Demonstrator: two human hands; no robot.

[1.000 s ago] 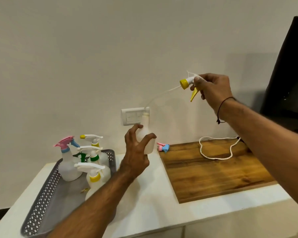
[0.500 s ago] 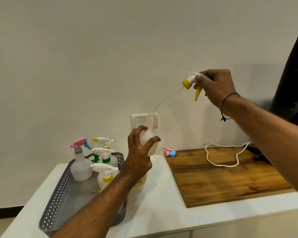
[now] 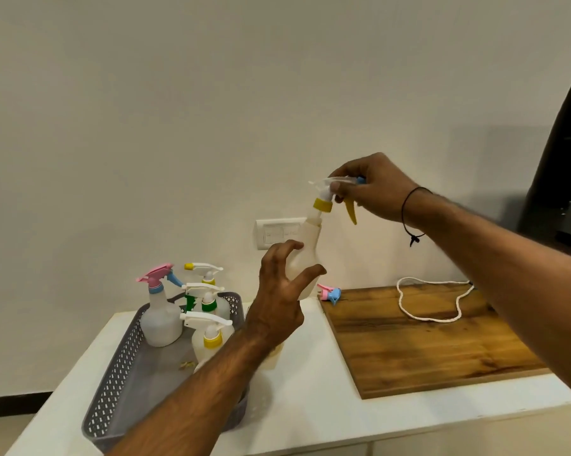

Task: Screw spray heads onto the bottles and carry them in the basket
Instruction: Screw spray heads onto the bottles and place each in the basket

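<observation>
Behind left forearm (image 3: 192,390), basket (image 3: 113,373) half-hidden

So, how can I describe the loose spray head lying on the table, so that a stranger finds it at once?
Start from the wooden board on the right part of the white table. At the board's far left corner, near the wall, lies the small spray head. It is pink and blue, and unlike the heads in the grey basket, it sits on no bottle.
</observation>
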